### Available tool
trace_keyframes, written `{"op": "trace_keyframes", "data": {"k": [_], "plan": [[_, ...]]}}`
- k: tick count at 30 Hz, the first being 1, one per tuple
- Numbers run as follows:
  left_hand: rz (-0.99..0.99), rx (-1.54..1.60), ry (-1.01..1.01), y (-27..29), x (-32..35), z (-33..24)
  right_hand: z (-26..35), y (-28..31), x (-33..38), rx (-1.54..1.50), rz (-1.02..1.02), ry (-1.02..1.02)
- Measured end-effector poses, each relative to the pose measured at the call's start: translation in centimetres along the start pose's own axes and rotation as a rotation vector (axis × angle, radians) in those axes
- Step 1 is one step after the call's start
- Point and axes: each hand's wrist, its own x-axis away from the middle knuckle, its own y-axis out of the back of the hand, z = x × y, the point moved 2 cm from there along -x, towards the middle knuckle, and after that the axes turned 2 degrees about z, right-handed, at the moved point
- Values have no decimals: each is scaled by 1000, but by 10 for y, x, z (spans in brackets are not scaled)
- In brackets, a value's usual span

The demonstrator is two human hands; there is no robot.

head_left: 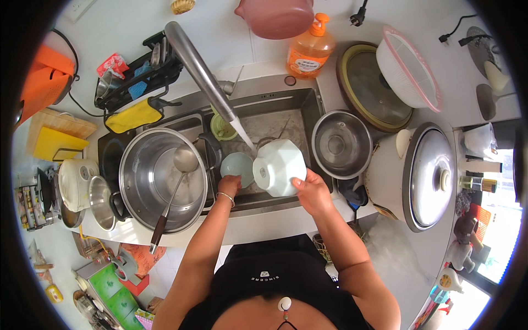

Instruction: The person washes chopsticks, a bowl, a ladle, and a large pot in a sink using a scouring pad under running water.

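Observation:
Over the steel sink (258, 203), my right hand (314, 193) grips a large pale faceted bowl (283, 168), tilted so its outside and base show. My left hand (230, 186) holds the near rim of a smaller pale bowl (237, 166), its inside facing up. Its fingers are partly hidden. The two bowls are side by side, close together. Above them, water runs from the faucet (201, 69) down beside the large bowl. A small green container (223, 129) sits in the sink behind the smaller bowl.
Left of the sink stands a big steel pot (129, 190) with a ladle (179, 181) in it. A steel basin (342, 144) rests at the sink's right edge, near a large lidded pot (404, 176). An orange soap bottle (311, 49) and a glass lid (374, 88) are behind.

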Motion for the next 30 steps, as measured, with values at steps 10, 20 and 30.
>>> {"op": "trace_keyframes", "data": {"k": [10,20,30], "plan": [[-181,547,623,-4,3,9,82,-3,31,1710,-340,537],[-158,841,571,-17,-79,70,72,80,-9,2108,-428,538],[-81,613,407,-56,-28,-28,38,14,-5,1547,-59,1134]]}}
